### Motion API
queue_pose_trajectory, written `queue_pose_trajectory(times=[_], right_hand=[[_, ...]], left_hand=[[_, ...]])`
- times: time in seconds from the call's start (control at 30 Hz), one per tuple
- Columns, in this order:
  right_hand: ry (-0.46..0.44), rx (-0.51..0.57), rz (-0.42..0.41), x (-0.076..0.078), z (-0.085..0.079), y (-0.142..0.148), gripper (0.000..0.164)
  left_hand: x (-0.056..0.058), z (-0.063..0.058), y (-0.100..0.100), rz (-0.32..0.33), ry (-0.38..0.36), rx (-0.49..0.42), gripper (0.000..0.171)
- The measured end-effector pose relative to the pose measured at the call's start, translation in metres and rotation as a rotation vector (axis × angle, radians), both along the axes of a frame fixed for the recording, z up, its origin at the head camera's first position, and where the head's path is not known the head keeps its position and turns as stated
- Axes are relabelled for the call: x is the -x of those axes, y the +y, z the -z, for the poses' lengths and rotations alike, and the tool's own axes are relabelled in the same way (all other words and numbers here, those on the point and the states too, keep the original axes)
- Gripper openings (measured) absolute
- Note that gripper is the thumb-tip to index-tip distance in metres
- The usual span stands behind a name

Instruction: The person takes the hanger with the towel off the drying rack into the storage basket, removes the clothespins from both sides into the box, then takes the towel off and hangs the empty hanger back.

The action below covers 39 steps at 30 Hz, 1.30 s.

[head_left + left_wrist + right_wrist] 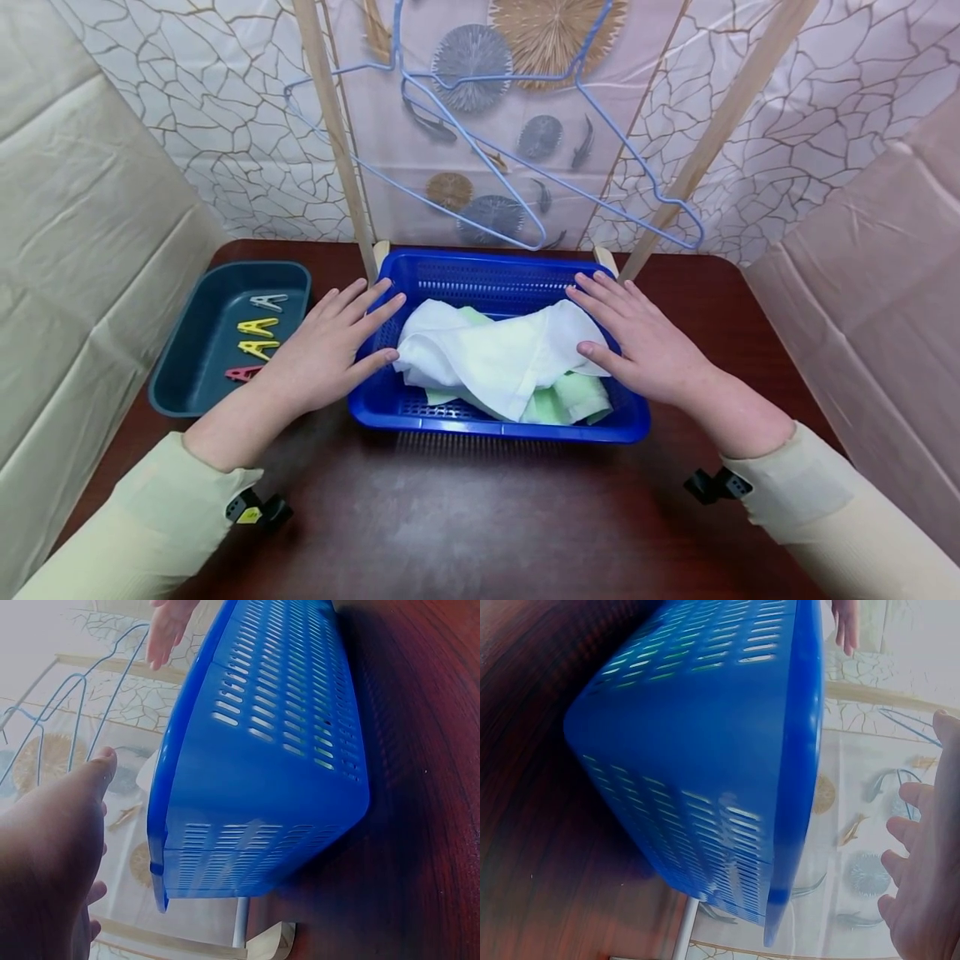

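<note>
A blue plastic basket (498, 429) with slotted walls stands on the table, holding a crumpled white cloth (487, 350) and a light green cloth (573, 397) partly beneath it. Over the basket's left end is my left hand (330, 350), fingers spread and straight, holding nothing. My right hand (645, 342) is likewise spread above the right end. In the left wrist view, the left hand (56, 840) appears apart from the basket wall (247, 780). The right wrist view shows a gap between the right hand (930, 847) and the basket (682, 750).
A dark teal tray (191, 333) at the left holds several clothespins, including a yellow clothespin (257, 327) and a red clothespin (243, 373). Behind the basket, blue hangers (525, 158) hang between wooden posts (720, 142). Cloth-covered walls (67, 250) flank the dark table (465, 525).
</note>
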State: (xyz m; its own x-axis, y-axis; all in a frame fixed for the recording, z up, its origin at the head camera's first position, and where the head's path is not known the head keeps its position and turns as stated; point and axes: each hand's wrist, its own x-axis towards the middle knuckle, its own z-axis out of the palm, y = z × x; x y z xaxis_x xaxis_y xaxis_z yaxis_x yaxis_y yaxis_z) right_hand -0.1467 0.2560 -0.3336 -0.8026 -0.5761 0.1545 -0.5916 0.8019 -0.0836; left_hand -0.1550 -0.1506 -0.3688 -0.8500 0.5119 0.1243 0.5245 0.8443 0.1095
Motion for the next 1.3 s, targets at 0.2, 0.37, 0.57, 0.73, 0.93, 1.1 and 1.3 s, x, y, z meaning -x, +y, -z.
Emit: queue_pose_trajectory(times=[0.2, 0.37, 0.57, 0.73, 0.93, 1.1, 1.3], right_hand=[[-0.010, 0.004, 0.002, 0.001, 0.001, 0.000, 0.067], [-0.012, 0.000, 0.005, 0.001, 0.002, 0.002, 0.066], [-0.004, 0.011, 0.001, 0.001, 0.002, 0.006, 0.065], [-0.003, 0.014, 0.005, 0.001, 0.003, 0.008, 0.065], [-0.002, 0.016, 0.006, 0.001, 0.003, 0.009, 0.065], [-0.007, 0.014, 0.007, 0.002, 0.003, 0.009, 0.064], [-0.012, 0.006, 0.011, 0.002, 0.004, 0.011, 0.065]], left_hand=[[0.000, 0.001, 0.001, -0.003, -0.013, 0.011, 0.071], [0.001, 0.001, 0.001, -0.004, -0.013, 0.014, 0.072], [0.002, 0.001, 0.002, -0.004, -0.025, 0.019, 0.071], [0.002, 0.000, 0.002, -0.013, -0.027, 0.033, 0.072], [0.003, 0.000, 0.004, -0.007, -0.027, 0.035, 0.071], [0.003, 0.001, 0.004, -0.008, -0.037, 0.027, 0.071], [0.005, 0.002, 0.005, -0.009, -0.034, 0.033, 0.071]])
